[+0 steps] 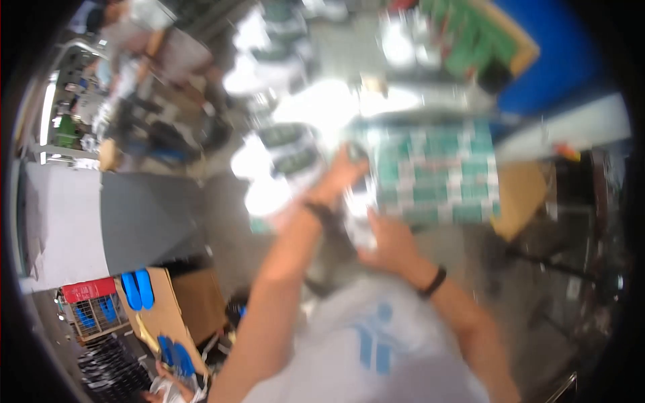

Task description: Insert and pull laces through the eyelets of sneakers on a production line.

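One white shoe (361,196), blurred, beside the green-and-white sheet (437,174); far end grasped by left hand (345,174), near end by right hand (393,243), likely for steadiness; other shoes (267,196) at left, likely for reach.

Blue soles (138,290) on cardboard (161,295), wire basket (101,334), grey-and-white surface (148,211)

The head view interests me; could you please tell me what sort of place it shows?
Probably a shoe workshop or factory floor: several white shoes cluster left of centre, though blurred, and blue sole-shaped pieces show against brown cardboard at the lower left.
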Motion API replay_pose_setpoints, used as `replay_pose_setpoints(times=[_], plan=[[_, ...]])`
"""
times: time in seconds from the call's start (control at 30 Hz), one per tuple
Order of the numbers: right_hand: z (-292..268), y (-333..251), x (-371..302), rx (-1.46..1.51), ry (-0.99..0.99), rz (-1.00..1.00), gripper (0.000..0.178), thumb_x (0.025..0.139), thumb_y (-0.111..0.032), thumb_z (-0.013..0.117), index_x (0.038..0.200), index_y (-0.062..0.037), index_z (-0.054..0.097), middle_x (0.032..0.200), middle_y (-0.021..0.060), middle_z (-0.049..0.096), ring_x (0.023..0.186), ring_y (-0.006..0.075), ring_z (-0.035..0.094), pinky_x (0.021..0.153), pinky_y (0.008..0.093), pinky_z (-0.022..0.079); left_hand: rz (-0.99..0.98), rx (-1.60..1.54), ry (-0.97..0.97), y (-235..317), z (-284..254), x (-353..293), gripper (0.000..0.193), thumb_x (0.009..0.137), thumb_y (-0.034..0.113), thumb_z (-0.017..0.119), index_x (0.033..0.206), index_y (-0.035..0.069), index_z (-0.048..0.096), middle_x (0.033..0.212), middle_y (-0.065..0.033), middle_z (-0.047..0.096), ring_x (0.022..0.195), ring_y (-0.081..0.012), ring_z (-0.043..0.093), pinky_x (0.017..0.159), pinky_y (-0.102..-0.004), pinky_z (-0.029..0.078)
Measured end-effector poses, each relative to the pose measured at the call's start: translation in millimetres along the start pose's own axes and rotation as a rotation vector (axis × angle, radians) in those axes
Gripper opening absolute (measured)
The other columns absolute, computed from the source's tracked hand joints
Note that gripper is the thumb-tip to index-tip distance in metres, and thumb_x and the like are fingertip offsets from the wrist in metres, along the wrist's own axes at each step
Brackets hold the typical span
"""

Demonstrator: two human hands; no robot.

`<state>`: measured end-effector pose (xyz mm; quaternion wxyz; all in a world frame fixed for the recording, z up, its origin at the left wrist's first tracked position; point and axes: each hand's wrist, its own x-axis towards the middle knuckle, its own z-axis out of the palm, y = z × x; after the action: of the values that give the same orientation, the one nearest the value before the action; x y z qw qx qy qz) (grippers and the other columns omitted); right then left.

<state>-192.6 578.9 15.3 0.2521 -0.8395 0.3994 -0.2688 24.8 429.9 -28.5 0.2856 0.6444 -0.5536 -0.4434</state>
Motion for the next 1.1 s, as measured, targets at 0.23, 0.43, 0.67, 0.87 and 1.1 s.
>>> replay_pose_setpoints(times=[0.23,0.43,0.67,0.87,1.1], plan=[[-33,-21,-21,0.091,-0.103,0.200,0.093,0.083,-0.044,0.085,0.153,0.0093,0.057,0.103,0.0211,0.071,0.087,0.0392,0.073,0.076,0.0506,0.060,-0.037,-0.172,-0.057,1,16,-4,0.084,0.087,0.024,0.083,0.157,-0.001,0.044,0.141,-0.0238,0.061,0.130,-0.0321,0.062,0.112,-0.0420,0.053],[-18,9,-8,0.230,-0.003,0.250,0.092,0.089,-0.035,0.084,0.162,0.0067,0.048,0.108,0.0202,0.070,0.097,0.0386,0.073,0.084,0.0492,0.059,-0.086,-0.356,0.028,10,17,-17,0.110,0.088,0.033,0.090,0.170,-0.005,0.028,0.154,-0.0299,0.056,0.142,-0.0389,0.059,0.118,-0.0463,0.049],[-3,74,2,0.144,0.083,0.582,0.097,0.092,-0.035,0.084,0.167,0.0093,0.040,0.116,0.0219,0.067,0.107,0.0408,0.069,0.090,0.0504,0.056,0.109,0.008,0.405,2,75,-109,0.134,0.074,0.031,0.104,0.171,-0.013,0.021,0.162,-0.0342,0.046,0.156,-0.0440,0.044,0.129,-0.0507,0.037],[-13,154,15,-0.090,0.083,0.586,0.099,0.092,-0.034,0.085,0.169,0.0062,0.038,0.122,0.0224,0.069,0.113,0.0419,0.068,0.095,0.0522,0.056,0.056,-0.137,0.313,5,41,-114,0.110,0.082,0.024,0.094,0.171,-0.003,0.034,0.156,-0.0287,0.057,0.147,-0.0390,0.057,0.122,-0.0483,0.046],[-4,179,10,-0.354,0.309,0.356,0.100,0.082,-0.031,0.082,0.168,0.0035,0.043,0.120,0.0181,0.072,0.105,0.0379,0.071,0.092,0.0497,0.058,-0.234,-0.354,0.320,4,5,-115,0.092,0.087,0.025,0.095,0.160,-0.004,0.048,0.142,-0.0227,0.070,0.130,-0.0316,0.069,0.112,-0.0419,0.054]])
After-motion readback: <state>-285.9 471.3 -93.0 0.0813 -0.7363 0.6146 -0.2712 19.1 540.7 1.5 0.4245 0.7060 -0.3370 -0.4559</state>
